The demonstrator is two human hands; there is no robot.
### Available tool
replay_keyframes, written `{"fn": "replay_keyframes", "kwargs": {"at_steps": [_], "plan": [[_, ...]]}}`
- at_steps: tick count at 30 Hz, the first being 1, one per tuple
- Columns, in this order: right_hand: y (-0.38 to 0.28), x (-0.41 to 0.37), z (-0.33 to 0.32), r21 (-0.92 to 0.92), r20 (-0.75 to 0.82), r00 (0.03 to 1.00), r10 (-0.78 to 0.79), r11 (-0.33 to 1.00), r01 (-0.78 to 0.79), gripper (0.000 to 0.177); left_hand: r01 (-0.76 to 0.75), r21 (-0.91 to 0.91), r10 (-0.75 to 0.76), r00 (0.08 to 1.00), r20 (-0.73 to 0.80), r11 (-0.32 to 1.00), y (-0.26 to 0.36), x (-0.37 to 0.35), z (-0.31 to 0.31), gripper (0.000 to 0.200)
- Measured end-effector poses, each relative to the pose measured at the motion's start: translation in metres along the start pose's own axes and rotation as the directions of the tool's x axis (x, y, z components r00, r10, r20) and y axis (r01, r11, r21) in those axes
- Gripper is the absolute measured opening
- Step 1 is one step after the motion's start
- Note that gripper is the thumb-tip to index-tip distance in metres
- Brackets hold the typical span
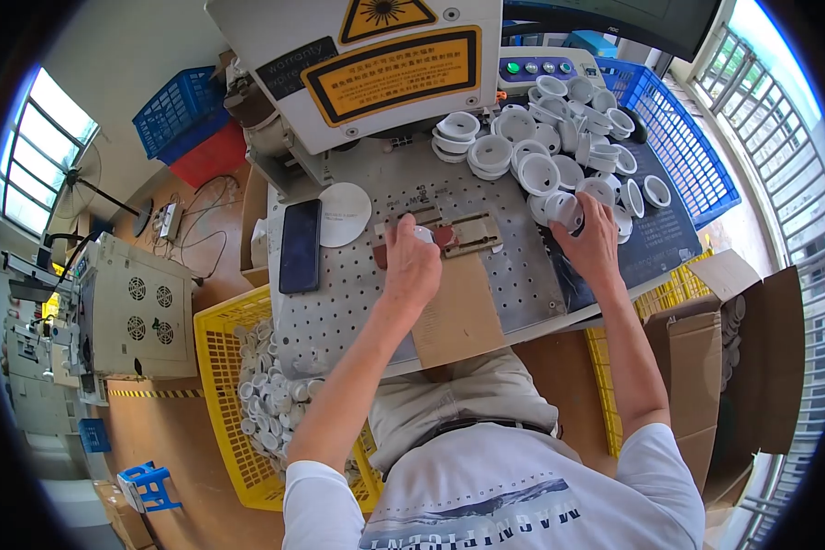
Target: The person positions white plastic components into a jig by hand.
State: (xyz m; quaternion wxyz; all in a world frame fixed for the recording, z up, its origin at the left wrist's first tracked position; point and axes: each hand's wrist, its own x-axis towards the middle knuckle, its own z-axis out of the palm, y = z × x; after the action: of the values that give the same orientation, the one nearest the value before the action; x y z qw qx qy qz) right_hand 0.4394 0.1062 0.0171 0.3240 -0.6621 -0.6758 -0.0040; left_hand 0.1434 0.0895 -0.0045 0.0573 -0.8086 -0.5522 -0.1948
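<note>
My left hand point(412, 261) is at the left part of a metal fixture point(472, 234) on the perforated metal plate. Its fingers are closed around a small white part point(423, 235), mostly hidden by them. To the right, my right hand point(591, 240) has its thumb and fingers around a white round cup point(564, 211) at the near edge of a heap of similar white cups point(541, 172). A piece of cardboard point(458, 312) lies just below the fixture.
A phone point(301, 246) and a white disc point(345, 214) lie left of the fixture. Behind stands a machine panel with a laser warning label point(392, 76). Yellow baskets point(238, 458) and an open cardboard box point(687, 367) flank the table. A blue basket point(687, 147) is at the right.
</note>
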Motion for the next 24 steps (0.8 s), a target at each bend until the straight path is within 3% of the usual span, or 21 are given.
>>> {"fn": "replay_keyframes", "kwargs": {"at_steps": [1,2,4,5,7,9,11,13,17,20,22,24], "plan": [[-0.001,-0.001,-0.004,0.014,-0.008,1.0,-0.016,1.0,0.016,0.061,-0.033,0.082,0.027,0.996,0.084,0.996,0.007,0.005,0.007,0.011],[-0.001,-0.002,-0.009,0.021,-0.018,0.999,-0.029,0.999,0.03,0.06,-0.044,0.064,0.04,0.996,0.074,0.997,0.009,0.006,0.011,0.011],[-0.011,-0.006,-0.022,0.009,-0.035,0.999,-0.041,0.999,0.041,0.06,-0.017,0.013,0.017,0.999,-0.04,1.0,0.012,0.001,0.011,0.014],[-0.022,-0.008,-0.029,0.076,0.006,0.995,-0.095,0.993,0.094,0.06,-0.063,-0.004,0.063,0.988,0.143,0.998,0.014,-0.005,0.007,0.015],[-0.043,-0.014,-0.033,0.156,0.05,0.987,-0.151,0.978,0.141,0.06,-0.133,-0.016,0.134,0.983,0.124,0.991,0.033,-0.027,-0.001,0.013],[-0.064,-0.022,-0.026,0.333,0.182,0.931,-0.317,0.911,0.245,0.06,-0.187,-0.002,0.186,0.975,0.119,0.982,0.037,-0.056,-0.01,0.012],[-0.083,-0.029,-0.018,0.387,0.256,0.88,-0.401,0.877,0.287,0.06,-0.136,-0.13,0.141,0.99,0.026,0.982,0.036,-0.08,-0.017,0.016],[-0.098,-0.036,-0.004,0.449,0.326,0.789,-0.52,0.82,0.355,0.059,-0.046,-0.109,0.05,0.998,0.031,0.993,0.018,-0.1,-0.027,0.015],[-0.12,-0.049,0.014,0.325,0.408,0.776,-0.48,0.871,0.368,0.059,0.21,-0.095,-0.217,0.973,-0.076,0.973,-0.032,-0.138,-0.044,0.015],[-0.13,-0.041,0.002,0.286,0.408,0.758,-0.509,0.859,0.424,0.058,0.234,-0.035,-0.237,0.963,-0.131,0.972,-0.046,-0.152,-0.052,0.016],[-0.13,-0.032,-0.003,0.422,0.609,0.588,-0.533,0.845,0.33,0.061,0.258,-0.048,-0.262,0.955,-0.141,0.965,-0.046,-0.155,-0.049,0.016],[-0.135,-0.03,0.006,0.396,0.633,0.585,-0.507,0.861,0.318,0.059,0.264,-0.066,-0.272,0.951,-0.15,0.962,-0.044,-0.152,-0.047,0.017]]}}
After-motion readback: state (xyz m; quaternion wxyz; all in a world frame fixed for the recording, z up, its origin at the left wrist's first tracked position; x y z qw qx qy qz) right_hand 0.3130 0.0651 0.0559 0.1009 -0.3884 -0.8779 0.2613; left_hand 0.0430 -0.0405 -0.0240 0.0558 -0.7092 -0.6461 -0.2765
